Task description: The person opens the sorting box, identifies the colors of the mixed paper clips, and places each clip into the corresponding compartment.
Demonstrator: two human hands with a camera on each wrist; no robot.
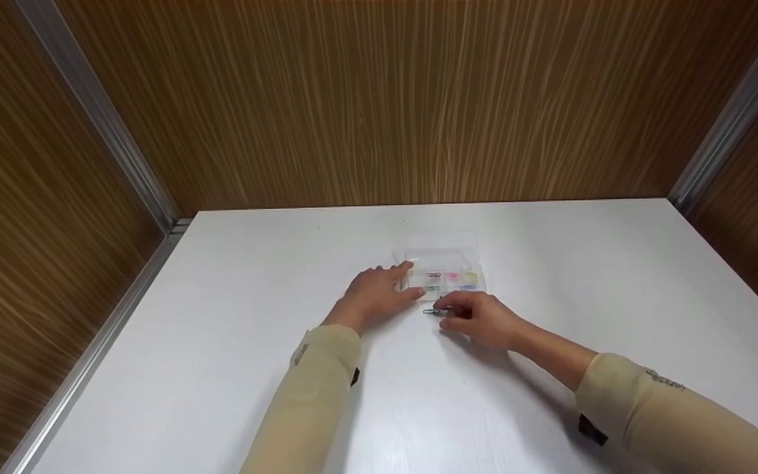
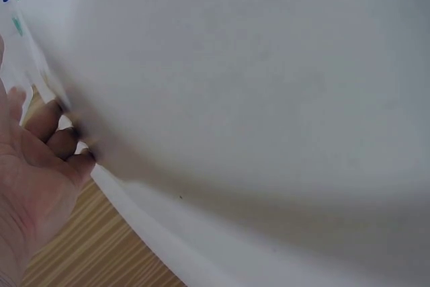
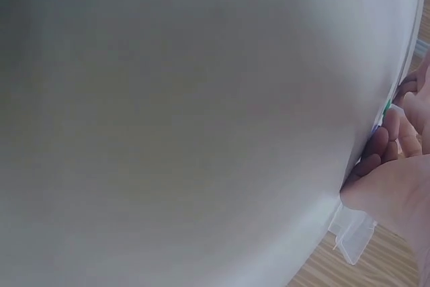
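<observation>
I am watching my left hand (image 1: 376, 293) resting on the white table (image 1: 234, 342), its fingers lying fairly straight against the left side of a clear plastic box (image 1: 445, 276). The box is sitting mid-table, and small coloured clips are showing in its compartments: pink, yellow, green, blue. My right hand (image 1: 478, 319) is lying just in front of the box, fingers curled together and pinching a green paper clip (image 1: 433, 311) down at the tabletop. A small mark is showing on each beige sleeve (image 1: 665, 380), but I am finding it too blurred to read. The wrist views are showing mostly white table.
</observation>
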